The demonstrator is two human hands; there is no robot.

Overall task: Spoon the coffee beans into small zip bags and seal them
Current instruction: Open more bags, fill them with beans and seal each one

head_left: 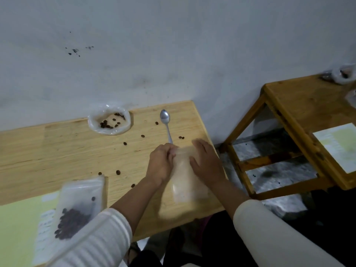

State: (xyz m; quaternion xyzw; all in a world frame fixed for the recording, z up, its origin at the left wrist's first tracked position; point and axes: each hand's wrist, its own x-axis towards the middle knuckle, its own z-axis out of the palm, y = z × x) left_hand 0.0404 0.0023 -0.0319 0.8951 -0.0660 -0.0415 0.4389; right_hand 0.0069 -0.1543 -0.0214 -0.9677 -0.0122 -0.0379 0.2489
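Note:
An empty clear zip bag (185, 182) lies blurred near the table's right edge, its mouth pointing away from me. My left hand (160, 164) pinches the bag's upper left edge with curled fingers. My right hand (207, 162) grips the bag's upper right side. A metal spoon (165, 122) lies empty just beyond the hands, bowl toward the wall. A rolled-down plastic bag (109, 122) by the wall holds a few coffee beans. A filled zip bag of beans (77, 212) lies at the near left.
Loose beans (117, 172) are scattered over the wooden table (57, 151). A yellow-green sheet (17, 228) lies under the filled bag. A wooden stool (300, 120) stands to the right, with paper (341, 145) and plastic bags (342, 74) on it. The wall rises right behind the table.

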